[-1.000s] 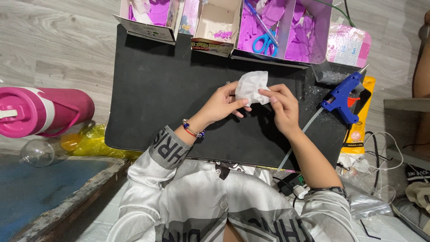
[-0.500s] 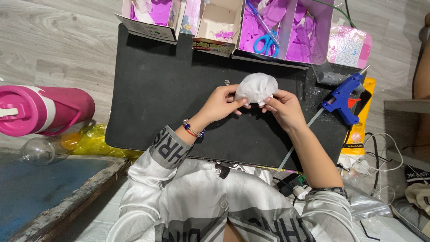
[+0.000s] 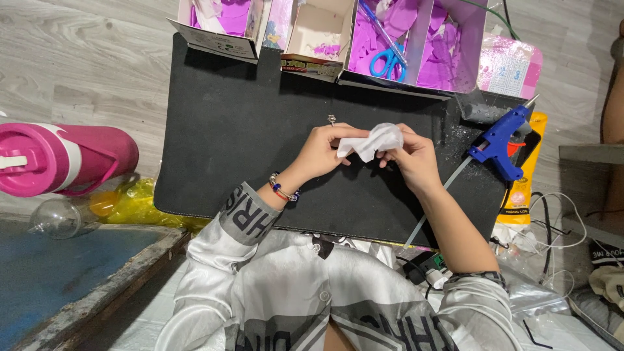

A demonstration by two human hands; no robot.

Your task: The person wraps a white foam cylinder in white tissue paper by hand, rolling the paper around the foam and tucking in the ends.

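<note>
Hands: left hand (image 3: 323,151) and right hand (image 3: 412,158) both pinch white tissue (image 3: 372,141).
Open boxes (image 3: 416,45): purple scraps, blue scissors (image 3: 389,63) (handles showing).

Single view, head-mounted. It looks steeply down and forward over the wearer's own chest and forearms. The black mat (image 3: 260,130) fills the middle of the frame at close range, arm's reach from the lens. The open boxes (image 3: 318,32) line the top edge; the grey plank floor (image 3: 78,65) shows at both sides. No second view.
</note>
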